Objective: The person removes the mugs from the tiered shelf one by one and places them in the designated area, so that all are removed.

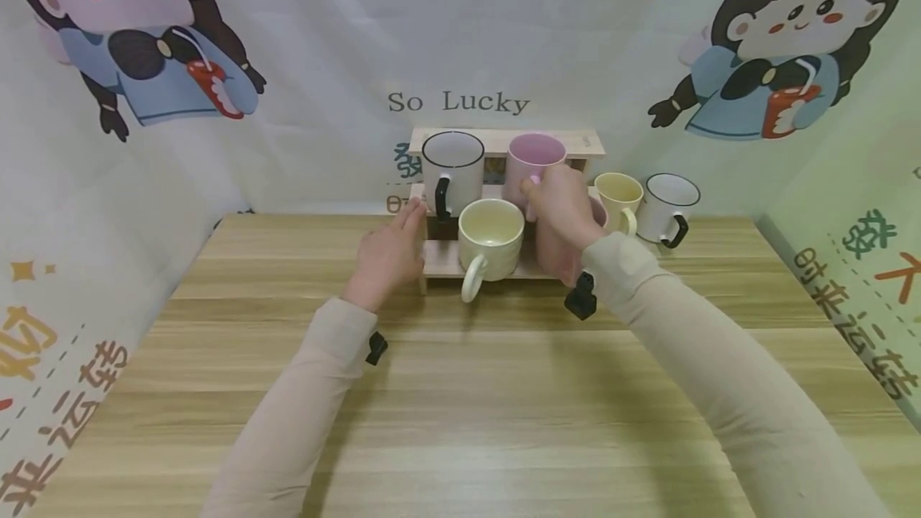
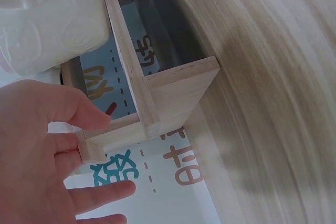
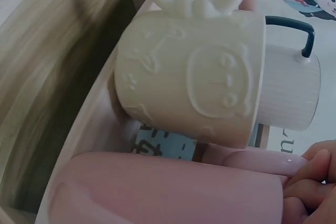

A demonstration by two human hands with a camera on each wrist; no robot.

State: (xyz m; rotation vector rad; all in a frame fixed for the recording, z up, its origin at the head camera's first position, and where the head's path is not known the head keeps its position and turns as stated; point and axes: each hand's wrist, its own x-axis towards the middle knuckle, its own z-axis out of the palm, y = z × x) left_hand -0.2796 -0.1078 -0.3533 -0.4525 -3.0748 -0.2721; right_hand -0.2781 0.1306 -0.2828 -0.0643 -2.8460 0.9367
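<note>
My right hand (image 1: 564,202) pinches the handle of a pink mug (image 1: 536,152) on the right of the wooden rack's (image 1: 504,142) upper tier. In the right wrist view its curled fingers (image 3: 315,182) show at the edge. My left hand (image 1: 388,258) rests against the rack's left end, its thumb (image 2: 92,114) and fingers close to the board. Beside the pink mug stands a white mug (image 1: 453,170) with a black rim and handle. Below, a cream mug (image 1: 496,250) with raised patterns and another pink mug (image 1: 554,254), partly hidden by my right wrist, sit on the lower tier.
Right of the rack, a yellow mug (image 1: 617,190) and a white mug with a dark rim (image 1: 669,210) stand on the wood-grain table (image 1: 460,422). Printed cloth (image 1: 324,46) hangs behind the rack and along both sides.
</note>
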